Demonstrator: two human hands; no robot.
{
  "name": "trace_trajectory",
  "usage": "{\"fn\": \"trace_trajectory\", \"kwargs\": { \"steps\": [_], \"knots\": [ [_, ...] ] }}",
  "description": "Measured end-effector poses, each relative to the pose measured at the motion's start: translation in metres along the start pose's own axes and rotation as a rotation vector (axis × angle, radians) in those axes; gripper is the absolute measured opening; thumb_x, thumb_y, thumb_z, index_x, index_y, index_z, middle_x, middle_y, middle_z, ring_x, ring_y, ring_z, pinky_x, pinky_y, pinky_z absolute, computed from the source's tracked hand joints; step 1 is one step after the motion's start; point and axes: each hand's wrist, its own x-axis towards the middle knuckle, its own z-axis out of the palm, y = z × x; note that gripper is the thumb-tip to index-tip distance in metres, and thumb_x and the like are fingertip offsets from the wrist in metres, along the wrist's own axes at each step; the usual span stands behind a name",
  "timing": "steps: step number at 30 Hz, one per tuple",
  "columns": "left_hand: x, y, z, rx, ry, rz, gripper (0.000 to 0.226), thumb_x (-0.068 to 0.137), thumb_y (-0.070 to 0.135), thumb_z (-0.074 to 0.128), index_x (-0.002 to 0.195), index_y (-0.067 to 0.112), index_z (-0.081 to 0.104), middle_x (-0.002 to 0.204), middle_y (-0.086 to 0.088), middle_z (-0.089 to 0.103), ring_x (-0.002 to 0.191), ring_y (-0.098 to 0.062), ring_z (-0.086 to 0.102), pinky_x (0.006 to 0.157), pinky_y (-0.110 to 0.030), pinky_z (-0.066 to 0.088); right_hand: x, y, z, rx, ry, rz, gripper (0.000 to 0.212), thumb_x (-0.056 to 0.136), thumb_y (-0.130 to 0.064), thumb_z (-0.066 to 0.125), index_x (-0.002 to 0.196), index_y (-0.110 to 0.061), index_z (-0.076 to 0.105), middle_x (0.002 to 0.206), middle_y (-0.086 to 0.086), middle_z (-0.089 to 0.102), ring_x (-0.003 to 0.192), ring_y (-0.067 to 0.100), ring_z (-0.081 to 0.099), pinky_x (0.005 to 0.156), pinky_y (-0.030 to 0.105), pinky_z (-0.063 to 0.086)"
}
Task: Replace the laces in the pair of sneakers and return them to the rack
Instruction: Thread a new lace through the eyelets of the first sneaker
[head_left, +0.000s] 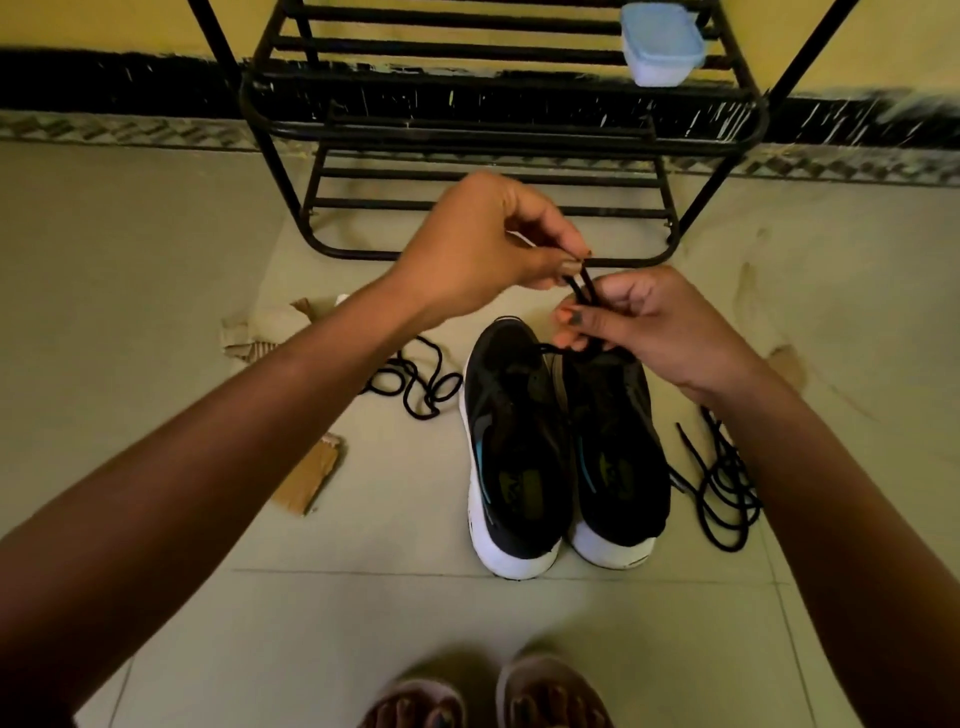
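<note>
Two black sneakers with white soles stand side by side on the floor, the left sneaker (514, 447) and the right sneaker (615, 452), toes pointing toward the rack (498, 140). My left hand (483, 244) pinches the two ends of a black lace (581, 288) above the toes. My right hand (649, 322) grips the same lace just below, right over the right sneaker's toe. A loose black lace (415, 382) lies coiled left of the shoes. Another loose lace (719, 483) lies to their right.
The black metal rack stands against the yellow wall, with a pale blue plastic container (661, 44) on a shelf. Torn cardboard (311, 475) and crumpled paper (270, 325) lie on the tiles at left. My feet in sandals (488, 696) show at the bottom edge.
</note>
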Motion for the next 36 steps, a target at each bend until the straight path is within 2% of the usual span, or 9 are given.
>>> {"fn": "trace_trajectory", "kwargs": {
  "steps": [3,7,12,17,21,24,26,28,36],
  "knots": [
    [0.003,-0.013,-0.014,-0.063,0.159,-0.039,0.013,0.082,0.002,0.065,0.084,0.014,0.067,0.087,-0.001,0.068,0.077,-0.007,0.069,0.072,-0.018,0.056,-0.005,0.012,-0.013,0.043,0.038,0.042,0.023,0.079,-0.035,0.058,0.088,-0.017,0.070,0.062,-0.006,0.066,0.061,0.004,0.058,0.058,0.013,0.044],
    [0.006,-0.032,-0.039,-0.182,0.326,-0.138,0.011,0.084,0.005,0.061,0.088,0.015,0.063,0.089,0.000,0.067,0.081,-0.007,0.069,0.072,-0.016,0.054,-0.014,0.023,-0.039,0.002,0.030,0.114,0.023,0.090,-0.029,0.052,0.086,-0.014,0.069,0.053,-0.007,0.055,0.053,0.002,0.047,0.053,0.015,0.037],
    [0.022,-0.046,-0.059,-0.217,0.439,-0.232,0.015,0.087,0.004,0.059,0.085,0.019,0.062,0.087,0.003,0.067,0.080,-0.004,0.069,0.070,-0.014,0.052,-0.027,0.036,-0.074,-0.096,-0.044,0.244,0.033,0.077,-0.040,0.056,0.083,-0.012,0.071,0.052,-0.003,0.052,0.052,0.005,0.047,0.054,0.021,0.036],
    [0.041,-0.031,-0.049,0.014,0.240,-0.235,0.013,0.085,0.004,0.060,0.089,0.016,0.063,0.088,0.002,0.066,0.077,-0.001,0.069,0.064,-0.011,0.052,-0.033,0.054,-0.087,-0.286,-0.103,0.377,0.019,0.084,-0.030,0.064,0.093,-0.017,0.073,0.084,-0.003,0.071,0.084,0.015,0.063,0.077,0.029,0.045],
    [0.057,-0.005,-0.010,0.184,-0.093,-0.193,0.013,0.081,0.002,0.064,0.092,0.008,0.063,0.084,-0.003,0.068,0.070,-0.005,0.069,0.063,-0.013,0.054,-0.018,0.053,-0.067,-0.446,0.042,0.234,0.048,0.078,-0.036,0.071,0.122,-0.021,0.060,0.117,-0.014,0.056,0.109,0.006,0.052,0.083,0.020,0.041],
    [0.066,0.004,0.031,0.213,-0.289,-0.178,0.018,0.079,-0.001,0.069,0.085,0.012,0.058,0.078,-0.011,0.069,0.062,-0.009,0.068,0.061,-0.018,0.057,-0.004,0.043,-0.051,-0.159,0.158,0.106,0.036,0.080,-0.022,0.072,0.115,-0.015,0.065,0.104,-0.004,0.068,0.094,0.005,0.063,0.077,0.010,0.047],
    [0.072,0.005,0.054,0.251,-0.310,-0.143,0.025,0.079,-0.001,0.070,0.082,0.016,0.052,0.076,-0.010,0.068,0.055,-0.007,0.065,0.061,-0.023,0.058,0.001,0.042,-0.049,-0.117,0.224,0.078,0.013,0.081,-0.016,0.071,0.093,-0.022,0.070,0.081,0.001,0.071,0.070,0.005,0.064,0.066,0.016,0.050],
    [0.079,0.002,0.068,0.252,-0.263,-0.131,0.030,0.079,0.000,0.070,0.081,0.019,0.046,0.079,-0.010,0.068,0.057,-0.009,0.064,0.065,-0.027,0.057,0.002,0.047,-0.055,-0.137,0.323,0.064,0.018,0.081,-0.016,0.072,0.074,-0.031,0.066,0.068,-0.002,0.069,0.055,0.003,0.059,0.055,0.017,0.046],
    [0.056,-0.050,0.067,-0.113,-0.169,-0.388,0.017,0.078,0.002,0.069,0.085,0.013,0.059,0.068,-0.003,0.067,0.068,-0.010,0.068,0.065,-0.019,0.057,-0.003,0.085,-0.096,-0.102,0.764,0.121,0.017,0.087,-0.019,0.066,0.073,-0.027,0.061,0.067,-0.009,0.062,0.047,0.001,0.059,0.056,0.025,0.050]
  ]
}}
